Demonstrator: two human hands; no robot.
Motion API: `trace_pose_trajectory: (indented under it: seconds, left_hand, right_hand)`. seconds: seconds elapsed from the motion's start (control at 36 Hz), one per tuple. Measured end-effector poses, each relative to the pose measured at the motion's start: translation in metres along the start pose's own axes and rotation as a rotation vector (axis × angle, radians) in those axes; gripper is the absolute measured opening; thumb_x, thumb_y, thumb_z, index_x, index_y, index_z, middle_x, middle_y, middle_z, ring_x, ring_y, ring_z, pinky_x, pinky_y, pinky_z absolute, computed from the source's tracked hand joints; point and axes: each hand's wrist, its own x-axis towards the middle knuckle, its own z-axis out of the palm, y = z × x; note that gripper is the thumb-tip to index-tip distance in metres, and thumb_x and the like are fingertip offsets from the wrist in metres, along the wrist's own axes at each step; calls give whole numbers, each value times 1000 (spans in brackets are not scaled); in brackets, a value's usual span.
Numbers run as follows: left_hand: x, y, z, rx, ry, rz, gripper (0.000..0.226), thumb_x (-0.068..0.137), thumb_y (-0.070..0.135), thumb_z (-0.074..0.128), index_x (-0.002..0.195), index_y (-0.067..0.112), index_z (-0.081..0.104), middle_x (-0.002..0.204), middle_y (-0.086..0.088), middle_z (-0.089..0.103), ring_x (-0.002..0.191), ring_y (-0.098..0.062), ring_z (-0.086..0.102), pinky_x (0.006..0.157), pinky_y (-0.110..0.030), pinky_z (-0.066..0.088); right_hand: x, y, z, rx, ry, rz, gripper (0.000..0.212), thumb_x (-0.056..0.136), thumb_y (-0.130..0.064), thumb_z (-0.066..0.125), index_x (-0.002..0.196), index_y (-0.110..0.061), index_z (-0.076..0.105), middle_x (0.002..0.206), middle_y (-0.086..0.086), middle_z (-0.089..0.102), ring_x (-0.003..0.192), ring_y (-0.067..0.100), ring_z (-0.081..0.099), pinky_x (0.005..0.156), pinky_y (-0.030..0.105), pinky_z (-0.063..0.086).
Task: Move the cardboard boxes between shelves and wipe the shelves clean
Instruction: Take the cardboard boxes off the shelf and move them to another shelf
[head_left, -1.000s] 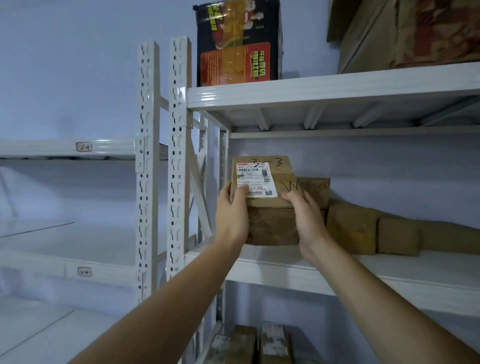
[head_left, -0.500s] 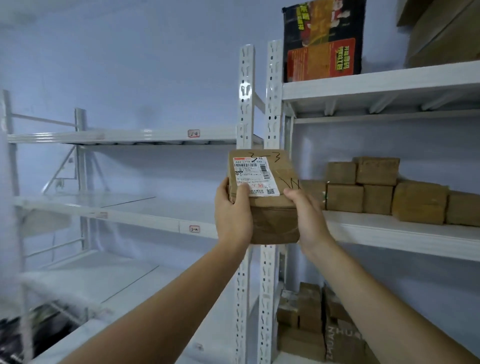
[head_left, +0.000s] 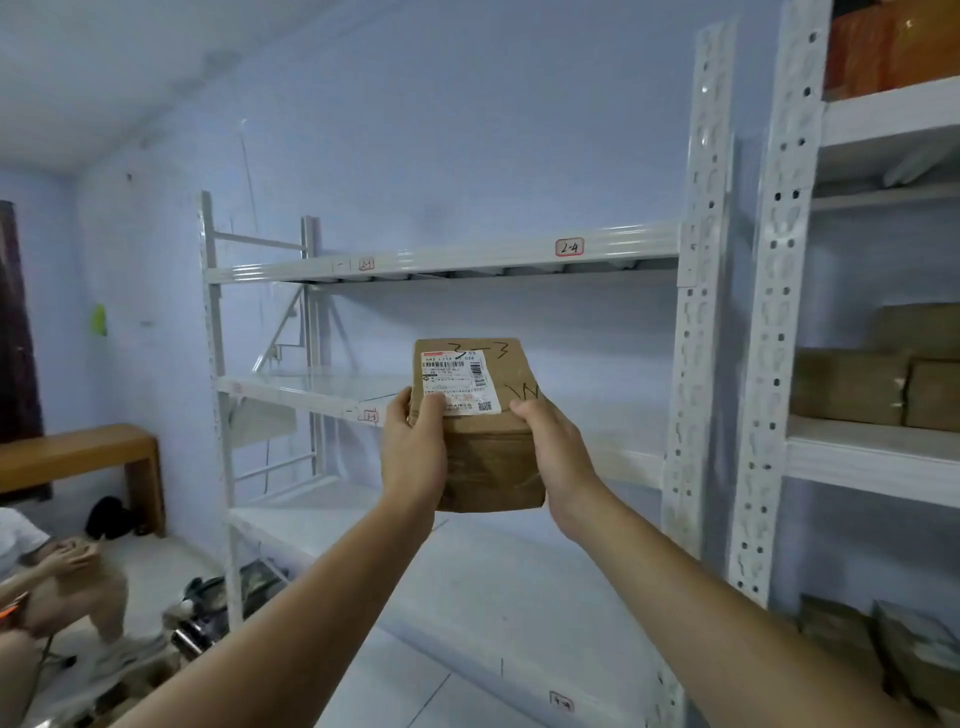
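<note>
I hold a small brown cardboard box (head_left: 488, 447) with a white shipping label and black handwriting, up in the air at chest height. My left hand (head_left: 413, 452) grips its left side, thumb on the label. My right hand (head_left: 558, 452) grips its right side. The box hangs in front of the white left shelving unit, whose middle shelf (head_left: 311, 389) lies bare behind it. Other brown boxes (head_left: 852, 387) stay on the right unit's middle shelf (head_left: 872, 457).
White perforated uprights (head_left: 698, 332) separate the two units. The left unit's lower shelf (head_left: 322, 514) is also bare. More boxes (head_left: 852, 639) sit low on the right. A wooden bench (head_left: 78, 452) stands at the left, and a crouching person (head_left: 57, 582) is on the floor.
I have turned left, carrying the box away from the right unit's shelf to in front of the left unit. Both hands keep the same grip.
</note>
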Motion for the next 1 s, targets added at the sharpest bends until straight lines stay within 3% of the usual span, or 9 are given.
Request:
trace_pose_trajectory:
  seconds: [0.11, 0.22, 0.44, 0.56, 0.64, 0.78, 0.86, 0.94, 1.0]
  left_hand:
    - [52, -16, -10, 17, 7, -2, 32, 99, 39, 48, 128, 34, 56, 109, 8, 65, 103, -14, 62, 77, -38, 49]
    - [113, -28, -4, 38, -4, -14, 30, 98, 41, 48, 126, 33, 57, 109, 6, 66, 104, -18, 63, 95, -48, 53]
    - [223, -51, 12, 56, -29, -53, 36, 97, 39, 48, 131, 27, 56, 109, 3, 65, 102, -19, 62, 88, -44, 53]
    - [270, -69, 23, 42, -69, -57, 30, 99, 35, 48, 126, 25, 57, 105, 2, 64, 95, -16, 59, 72, -36, 46]
    - [307, -88, 31, 43, -104, -94, 31, 97, 36, 51, 123, 23, 59, 106, -2, 66, 98, -21, 62, 80, -39, 51]
    - [374, -127, 43, 72, -184, -171, 31, 92, 41, 54, 111, 18, 63, 104, -9, 69, 97, -29, 66, 91, -47, 55]
    - [416, -151, 44, 130, -232, -192, 36, 96, 45, 48, 108, 14, 61, 102, -10, 65, 92, -27, 62, 82, -42, 51]
    - [463, -168, 46, 175, -288, -166, 47, 94, 51, 43, 110, 10, 62, 104, -11, 66, 95, -30, 63, 91, -44, 52]
    - [491, -173, 48, 187, -345, -177, 47, 97, 49, 44, 109, 8, 62, 100, -12, 66, 88, -29, 63, 78, -39, 53]
  right_hand:
    - [48, 19, 30, -13, -10, 26, 24, 97, -47, 50, 104, -39, 72, 95, -9, 76, 91, 16, 73, 80, 39, 61]
    - [105, 31, 49, -18, -20, 60, 24, 97, -48, 50, 106, -38, 70, 101, -4, 75, 95, 19, 72, 85, 43, 60]
    - [203, 56, 75, -53, 13, 114, 27, 99, -49, 49, 116, -31, 59, 107, -1, 69, 94, 16, 67, 67, 32, 50]
    - [242, 73, 80, -94, 52, 149, 35, 98, -49, 50, 123, -25, 52, 108, 0, 65, 93, 15, 63, 65, 31, 46]
    - [274, 88, 83, -129, 61, 184, 40, 94, -52, 53, 122, -23, 53, 110, 2, 67, 97, 18, 65, 69, 34, 50]
    - [327, 122, 91, -237, 67, 285, 79, 56, -72, 51, 118, -24, 65, 107, 1, 73, 99, 21, 69, 93, 42, 56]
    - [359, 135, 101, -318, 88, 285, 83, 54, -74, 50, 115, -20, 69, 107, 2, 74, 99, 24, 70, 98, 43, 54]
    - [391, 142, 116, -351, 120, 320, 81, 59, -72, 50, 116, -18, 68, 108, 4, 73, 98, 25, 70, 94, 41, 56]
    - [414, 149, 124, -359, 151, 344, 79, 60, -71, 51, 115, -18, 68, 107, 4, 73, 98, 24, 69, 94, 40, 55]
